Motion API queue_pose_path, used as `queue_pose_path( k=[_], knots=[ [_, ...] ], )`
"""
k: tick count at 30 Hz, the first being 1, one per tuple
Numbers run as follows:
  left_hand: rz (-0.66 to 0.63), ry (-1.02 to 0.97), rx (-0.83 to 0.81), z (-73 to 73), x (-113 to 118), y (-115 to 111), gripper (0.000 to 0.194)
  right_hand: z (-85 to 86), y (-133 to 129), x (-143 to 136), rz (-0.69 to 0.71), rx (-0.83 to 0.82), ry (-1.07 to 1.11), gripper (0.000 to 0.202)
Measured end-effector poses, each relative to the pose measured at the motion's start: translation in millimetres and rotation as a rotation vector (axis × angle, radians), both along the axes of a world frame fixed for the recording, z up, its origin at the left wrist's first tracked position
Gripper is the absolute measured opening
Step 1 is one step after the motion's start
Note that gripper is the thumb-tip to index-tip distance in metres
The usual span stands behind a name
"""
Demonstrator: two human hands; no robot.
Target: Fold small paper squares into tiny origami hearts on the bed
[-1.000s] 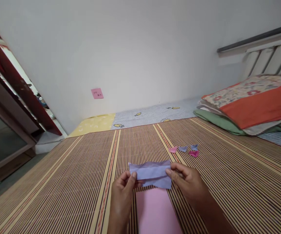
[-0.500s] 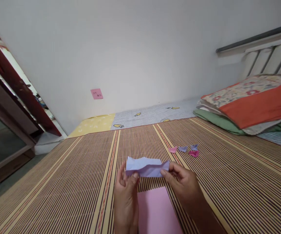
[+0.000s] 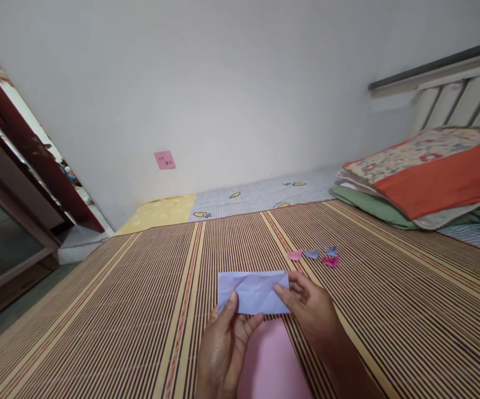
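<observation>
The left hand (image 3: 221,349) is pinching the purple paper (image 3: 254,293) near its lower left corner, thumb in front, while the right hand (image 3: 312,310) is holding the right edge between thumb and fingers. The purple paper is hovering above the mat (image 3: 111,316), near the far edge of the pink sheet (image 3: 275,357); four bits (image 3: 312,253) are lying beyond, to the right. Uneven pulling could be skewing a crease or starting a tear (slanting wrinkles are already crossing its face), and a slackening thumb could be letting it slip. Unlike half a second ago, when a ragged flap was standing up, the paper is now showing a flatter, straight-topped rectangle, and the left thumb is reaching farther onto it.
</observation>
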State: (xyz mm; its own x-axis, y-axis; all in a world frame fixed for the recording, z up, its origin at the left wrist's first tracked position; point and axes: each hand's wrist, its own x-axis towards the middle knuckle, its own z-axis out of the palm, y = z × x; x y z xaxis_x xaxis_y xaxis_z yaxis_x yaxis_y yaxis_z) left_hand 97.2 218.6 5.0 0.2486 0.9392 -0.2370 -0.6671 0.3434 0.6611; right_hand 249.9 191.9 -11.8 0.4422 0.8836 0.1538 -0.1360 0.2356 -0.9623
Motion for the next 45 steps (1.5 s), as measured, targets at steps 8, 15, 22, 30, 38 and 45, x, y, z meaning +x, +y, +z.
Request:
queue_pose_path(
  k=[8, 15, 22, 30, 38, 45],
  knots=[
    [0.088, 0.172, 0.181, -2.9, 2, 1, 0.033, -1.6, -4, 7, 0.055, 0.023, -0.101, 0.035],
    [0.069, 0.107, 0.114, -0.1, 1, 0, 0.036, 1.0, -3, 1, 0.114, 0.023, -0.022, 0.033],
    [0.107, 0.024, 0.086, -5.2, -2, 4, 0.025, 4.1, -4, -1, 0.076, 0.02, -0.032, 0.035],
    [-0.028, -0.037, 0.104, 0.3, 6, -5, 0.026, 9.8, -6, -5, 0.07, 0.044, 0.039, 0.034],
    [0.098, 0.014, 0.158, -1.7, 20, -9, 0.023, 10.1, -6, -11, 0.229, -0.009, 0.096, 0.039],
    [0.181, 0.068, 0.108, -2.4, 3, 0, 0.028, 12.6, -8, -4, 0.32, -0.023, 0.018, 0.04]
  ],
)
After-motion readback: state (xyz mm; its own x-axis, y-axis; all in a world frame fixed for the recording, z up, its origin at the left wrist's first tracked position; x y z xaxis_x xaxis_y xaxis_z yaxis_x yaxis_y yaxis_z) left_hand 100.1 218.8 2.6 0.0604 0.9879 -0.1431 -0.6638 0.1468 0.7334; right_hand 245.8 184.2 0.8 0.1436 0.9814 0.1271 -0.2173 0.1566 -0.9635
